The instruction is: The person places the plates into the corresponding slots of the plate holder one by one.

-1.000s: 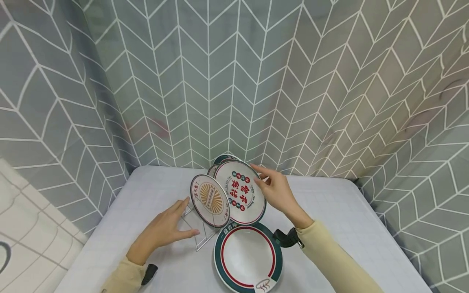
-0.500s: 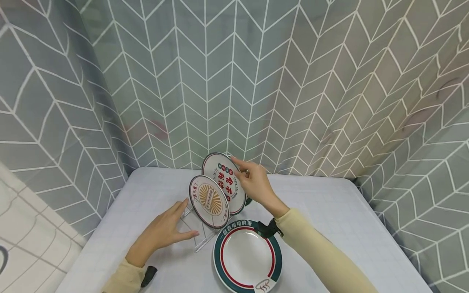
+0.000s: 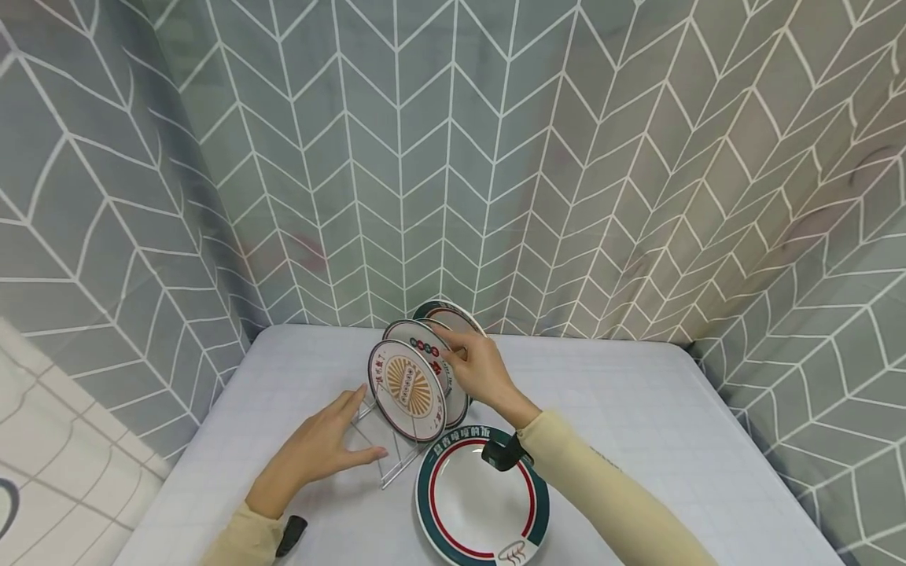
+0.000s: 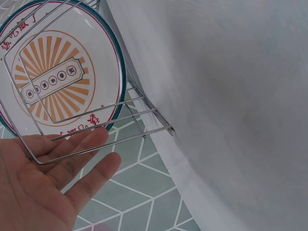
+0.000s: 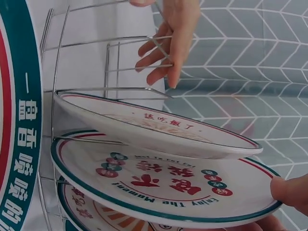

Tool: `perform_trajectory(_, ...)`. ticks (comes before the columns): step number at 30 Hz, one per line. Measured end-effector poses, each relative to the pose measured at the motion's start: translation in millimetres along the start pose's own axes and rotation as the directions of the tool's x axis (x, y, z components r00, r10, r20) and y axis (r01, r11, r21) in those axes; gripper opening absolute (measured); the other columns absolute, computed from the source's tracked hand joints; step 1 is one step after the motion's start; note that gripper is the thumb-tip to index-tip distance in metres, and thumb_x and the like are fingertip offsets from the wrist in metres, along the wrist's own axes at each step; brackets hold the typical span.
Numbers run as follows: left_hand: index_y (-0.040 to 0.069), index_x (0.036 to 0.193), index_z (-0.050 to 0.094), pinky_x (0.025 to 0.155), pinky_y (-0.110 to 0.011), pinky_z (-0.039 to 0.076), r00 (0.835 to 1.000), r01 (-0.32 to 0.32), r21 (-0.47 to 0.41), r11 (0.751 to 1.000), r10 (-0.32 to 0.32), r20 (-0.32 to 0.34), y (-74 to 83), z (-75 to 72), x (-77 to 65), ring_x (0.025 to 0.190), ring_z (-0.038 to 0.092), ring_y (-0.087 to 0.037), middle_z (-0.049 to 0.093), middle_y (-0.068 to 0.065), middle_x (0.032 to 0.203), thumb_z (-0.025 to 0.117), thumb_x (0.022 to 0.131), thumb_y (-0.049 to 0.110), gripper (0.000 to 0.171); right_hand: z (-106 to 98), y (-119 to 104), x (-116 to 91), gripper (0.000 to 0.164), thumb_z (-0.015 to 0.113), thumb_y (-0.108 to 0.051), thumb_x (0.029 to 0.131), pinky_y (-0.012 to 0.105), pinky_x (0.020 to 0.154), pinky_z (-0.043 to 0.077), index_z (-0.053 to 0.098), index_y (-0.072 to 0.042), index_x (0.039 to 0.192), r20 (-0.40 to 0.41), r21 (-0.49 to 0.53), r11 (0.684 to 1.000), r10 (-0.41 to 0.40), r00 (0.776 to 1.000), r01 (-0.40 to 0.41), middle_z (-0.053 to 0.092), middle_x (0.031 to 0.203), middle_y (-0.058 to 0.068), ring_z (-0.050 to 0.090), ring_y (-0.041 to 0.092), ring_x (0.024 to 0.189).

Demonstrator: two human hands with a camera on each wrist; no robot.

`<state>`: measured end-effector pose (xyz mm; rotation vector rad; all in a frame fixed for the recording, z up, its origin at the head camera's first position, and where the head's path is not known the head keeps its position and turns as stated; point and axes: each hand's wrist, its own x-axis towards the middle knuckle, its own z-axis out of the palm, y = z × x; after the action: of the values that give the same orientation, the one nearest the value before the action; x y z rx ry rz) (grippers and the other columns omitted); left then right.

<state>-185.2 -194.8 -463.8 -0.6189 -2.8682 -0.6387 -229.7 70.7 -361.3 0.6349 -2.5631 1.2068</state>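
Observation:
My right hand [image 3: 477,365] pinches the edge of a white plate with red lettering [image 5: 168,180], thumb on its printed face. That plate stands in a wire dish rack [image 4: 154,113], its lower rim among the wires, right behind a sunburst-print plate [image 3: 406,389]. In the left wrist view, my left hand [image 4: 53,178] has its fingers extended by the rack's end wires, fingertips near the sunburst plate. Behind the lettered plate, another sunburst plate [image 5: 120,219] shows partly in the right wrist view. Farther back stands a green-rimmed plate [image 3: 453,309], partly hidden.
A large plate with a green rim and red ring [image 3: 481,503] lies flat on the white-covered table [image 3: 623,424], just in front of the rack. A patterned curtain [image 3: 495,173] hangs around the table's back and sides.
My right hand has carried the lettered plate leftward from the rack's right side, then lowered it behind the front sunburst plate. My left hand has stayed by the rack.

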Motion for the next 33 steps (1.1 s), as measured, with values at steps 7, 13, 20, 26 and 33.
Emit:
perform_trajectory(7,-0.004,0.149,0.035,0.1,-0.053,0.049,1.0,-0.006,0.004,1.0,0.006,-0.003,0.7,-0.5,1.2,0.128,0.053,-0.039,0.048,-0.023,0.143,0.068,0.072,0.073,0.114,3.2,3.4,0.6,0.043,0.064,-0.003,0.093,0.022,0.049,0.043,0.062,-0.017,0.133,0.001,-0.003,1.0,-0.007,1.0,0.007,0.073,0.098,0.01,0.058,0.009,0.06)
perform_trajectory(13,-0.003,0.149,0.035,0.1,-0.053,0.049,1.0,-0.001,0.01,1.0,0.001,0.001,1.4,-1.1,2.3,0.128,0.053,-0.039,0.048,-0.023,0.143,0.068,0.072,0.073,0.113,1.7,3.3,-0.2,0.044,0.064,-0.006,0.093,0.022,0.052,0.044,0.061,-0.018,0.135,0.012,-0.033,0.999,-0.005,1.0,0.006,0.069,0.098,0.01,0.062,0.013,0.07)
perform_trajectory(20,-0.003,0.15,0.033,0.101,-0.054,0.048,1.0,0.011,0.004,1.0,-0.011,0.021,1.1,-1.0,0.6,0.129,0.052,-0.039,0.047,-0.022,0.145,0.068,0.072,0.073,0.114,-20.7,-5.1,-19.5,0.045,0.066,-0.017,0.094,0.022,0.058,0.049,0.058,-0.015,0.138,-0.021,-0.045,0.999,-0.008,1.0,0.008,0.068,0.101,0.009,0.065,0.02,0.08)
perform_trajectory(26,-0.002,0.15,0.033,0.101,-0.055,0.047,0.999,0.019,0.001,1.0,-0.019,0.03,1.7,-0.2,-2.0,0.129,0.051,-0.04,0.046,-0.023,0.146,0.071,0.073,0.068,0.111,-49.7,20.6,-67.1,0.038,0.064,-0.02,0.096,0.026,0.062,0.059,0.062,-0.016,0.133,-0.02,0.145,0.968,0.211,0.977,-0.206,0.065,0.107,0.011,0.064,0.021,0.082)
perform_trajectory(33,-0.001,0.15,0.033,0.1,-0.055,0.048,1.0,0.011,0.008,1.0,-0.011,0.012,2.0,-0.2,-0.7,0.128,0.052,-0.04,0.047,-0.023,0.145,0.071,0.073,0.069,0.111,-52.7,90.9,-124.7,0.037,0.064,-0.023,0.095,0.03,0.059,0.059,0.063,-0.006,0.128,0.128,0.167,0.857,0.471,0.873,-0.487,0.065,0.102,0.013,0.062,0.02,0.076)
